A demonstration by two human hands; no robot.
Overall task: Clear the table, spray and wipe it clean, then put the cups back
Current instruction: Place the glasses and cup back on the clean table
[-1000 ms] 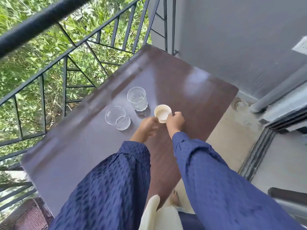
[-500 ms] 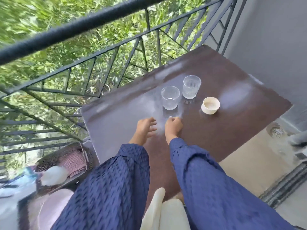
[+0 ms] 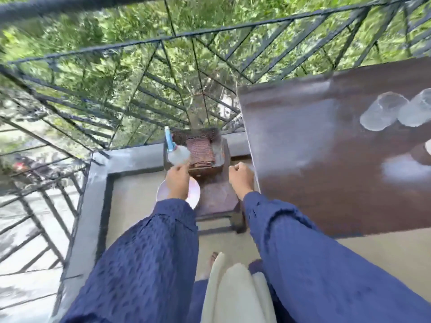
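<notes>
The dark brown table (image 3: 326, 171) fills the right side, with pale wet patches on its top. Two clear glasses (image 3: 382, 114) (image 3: 417, 110) stand blurred at its far right, and a sliver of the white cup (image 3: 428, 146) shows at the frame edge. Left of the table, a clear spray bottle (image 3: 178, 155) with a blue top and a folded reddish cloth (image 3: 200, 152) lie in a dark basket (image 3: 218, 145). My left hand (image 3: 178, 180) reaches toward the bottle, fingertips at its base, holding nothing. My right hand (image 3: 241, 177) is a loose fist beside the table's left edge.
The basket sits on a small dark wooden stool (image 3: 217, 199). A round pale plate (image 3: 194, 192) lies under my left hand. A black metal railing (image 3: 140, 43) and a grey ledge (image 3: 130, 157) border the balcony, with greenery beyond.
My view has swung left from the table to the stool. Both hands left the white cup and the tabletop and moved over the stool; the left one now reaches the spray bottle.
</notes>
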